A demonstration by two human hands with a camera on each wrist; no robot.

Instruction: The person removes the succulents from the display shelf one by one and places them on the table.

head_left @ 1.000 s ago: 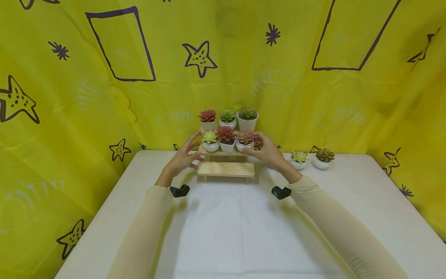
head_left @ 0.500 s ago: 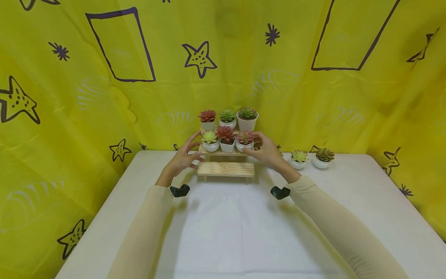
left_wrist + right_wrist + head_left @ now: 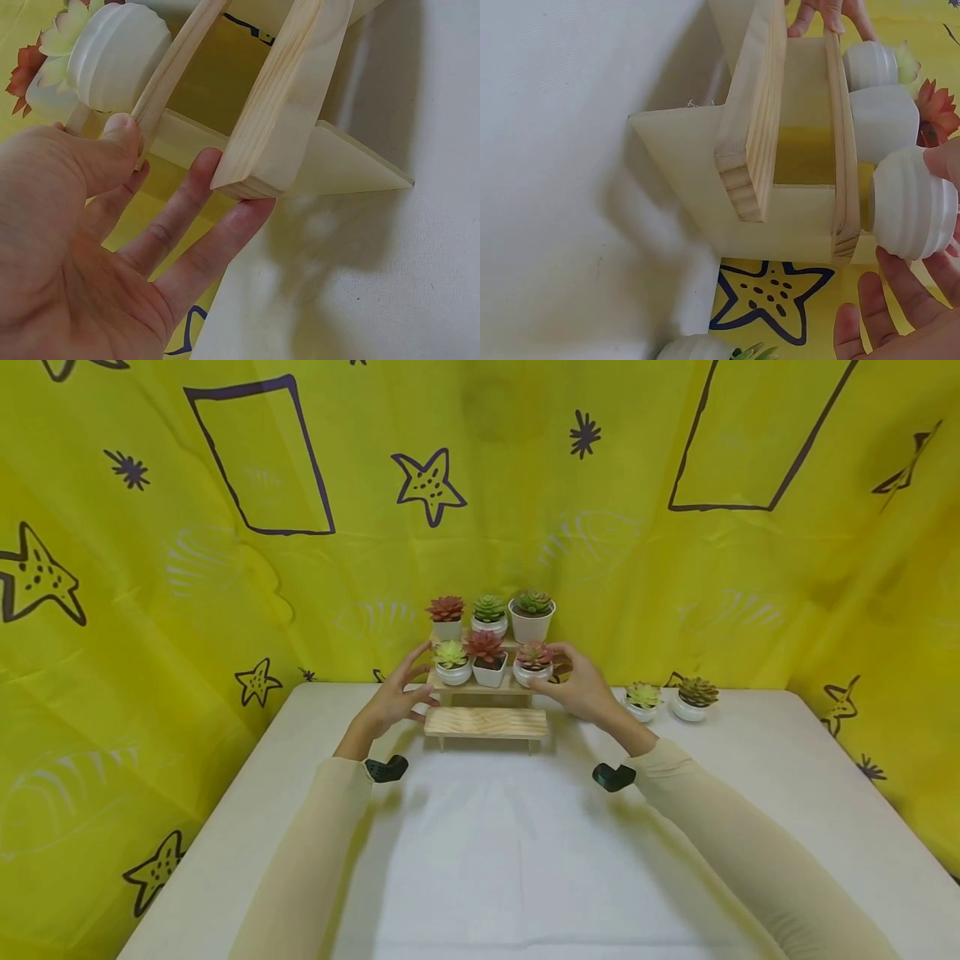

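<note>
A three-tier wooden plant stand (image 3: 486, 722) stands at the back of the table. My left hand (image 3: 392, 700) holds its left end. In the left wrist view the thumb lies on the middle shelf's edge, and two fingertips touch the end of the lowest shelf (image 3: 281, 105). My right hand (image 3: 581, 687) grips a pink succulent (image 3: 534, 654) by its round white pot (image 3: 911, 202), at the right of the middle shelf. A narrow gap shows between that pot and the shelf. Beside it sit a red succulent (image 3: 485, 646) in a square pot and a yellow-green succulent (image 3: 451, 653).
On the top tier stand a red succulent (image 3: 446, 608), a green succulent (image 3: 490, 607) and a larger potted green one (image 3: 533, 620). To the right, a light green succulent (image 3: 642, 695) and a dark one (image 3: 697, 692) stand on the white table (image 3: 465, 860). A yellow curtain (image 3: 510, 543) hangs behind.
My right hand has shifted slightly right with the pink succulent, widening the space between it and the red one. The left hand and the stand have stayed put.
</note>
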